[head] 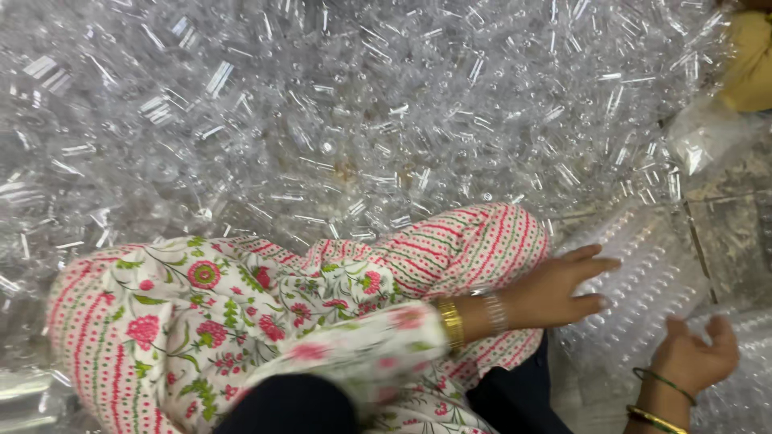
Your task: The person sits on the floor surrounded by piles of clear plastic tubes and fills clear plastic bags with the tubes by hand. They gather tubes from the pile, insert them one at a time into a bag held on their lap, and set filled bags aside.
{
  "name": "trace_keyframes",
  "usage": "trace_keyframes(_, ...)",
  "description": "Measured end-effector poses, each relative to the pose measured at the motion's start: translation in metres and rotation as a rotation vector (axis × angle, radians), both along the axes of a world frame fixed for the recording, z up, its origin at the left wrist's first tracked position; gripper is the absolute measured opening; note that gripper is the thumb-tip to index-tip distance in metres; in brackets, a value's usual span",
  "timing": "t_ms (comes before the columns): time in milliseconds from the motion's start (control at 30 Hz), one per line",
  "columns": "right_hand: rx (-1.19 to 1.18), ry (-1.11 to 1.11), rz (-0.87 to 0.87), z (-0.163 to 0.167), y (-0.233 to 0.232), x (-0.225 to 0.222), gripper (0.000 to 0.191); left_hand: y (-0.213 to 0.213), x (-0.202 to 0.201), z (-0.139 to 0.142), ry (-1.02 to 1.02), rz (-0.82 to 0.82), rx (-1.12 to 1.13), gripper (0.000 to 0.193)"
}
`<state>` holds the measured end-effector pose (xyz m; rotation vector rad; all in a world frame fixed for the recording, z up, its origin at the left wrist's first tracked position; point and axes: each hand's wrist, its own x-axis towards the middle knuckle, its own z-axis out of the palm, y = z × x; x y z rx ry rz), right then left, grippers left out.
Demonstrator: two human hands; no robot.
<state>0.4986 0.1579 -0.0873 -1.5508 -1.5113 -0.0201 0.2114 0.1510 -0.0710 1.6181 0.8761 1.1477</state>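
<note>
Pressing flat on a clear plastic bag point(643, 297) packed with rows of small transparent vials, the left hand point(555, 289) lies open, fingers spread. The right hand point(696, 358) hovers half-curled beside it, holding nothing. Loose vials point(346, 120) blanket the floor beyond the knee.

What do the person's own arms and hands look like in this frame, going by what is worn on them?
The left hand is bare, with a gold bangle and a silvery bangle at the wrist, below a white sleeve with pink flowers and green leaves. The right hand is bare too, with two thin bangles, one dark green and one gold; no sleeve shows.
</note>
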Motion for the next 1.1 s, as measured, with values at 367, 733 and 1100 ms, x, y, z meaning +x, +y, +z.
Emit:
trace_keyframes(367,-0.451,0.361,0.856,0.09,0.131,-0.37,0.016,-0.122,-0.405,0.015,0.016,1.474,0.012,0.02)
trace_keyframes(733,-0.63,0.177,0.816,0.025,0.222,-0.631,0.019,-0.067,-0.405,-0.02,-0.675,1.323,-0.16,0.02)
trace_keyframes(1100,-0.381,0.502,0.77,0.125,0.18,-0.569,0.01,-0.064,-0.403,-0.01,-0.795,1.293,-0.159,0.019)
